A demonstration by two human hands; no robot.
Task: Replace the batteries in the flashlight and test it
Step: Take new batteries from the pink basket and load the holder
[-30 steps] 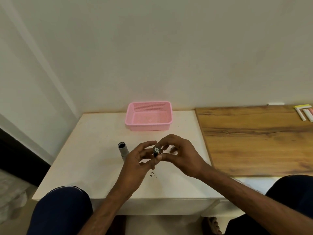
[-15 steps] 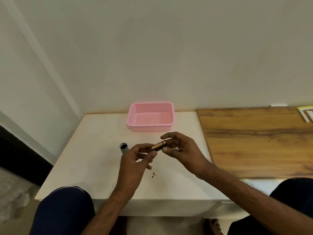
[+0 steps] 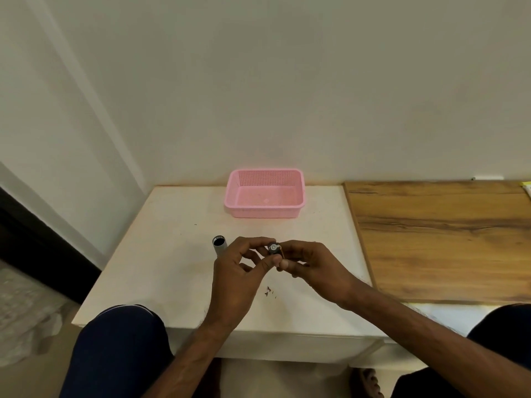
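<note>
Two hands meet over the white table (image 3: 172, 268) & both hold one small dark battery piece (image 3: 273, 248). The L hand (image 3: 230, 271) pinches it w/ thumb & first finger, top & bottom. The R hand (image 3: 313, 262) pinches it from the other side, fingers curled round it. The piece sits right btw the fingertips of both hands, up in the air, not on the table. Its round silver end faces up at the camera, so its long way runs down & away; most of its length is hidden. A thin gold strip shows on its R side. The gray flashlight tube (image 3: 219, 246) stands upright on the table just beside the L hand, open dark end up, bottom hidden behind the hand. A pink basket (image 3: 264, 212) sits farther back. A wood board (image 3: 445, 239) lies to the R. Some tiny dark bits (image 3: 270, 293) lie near the wrists.
</note>
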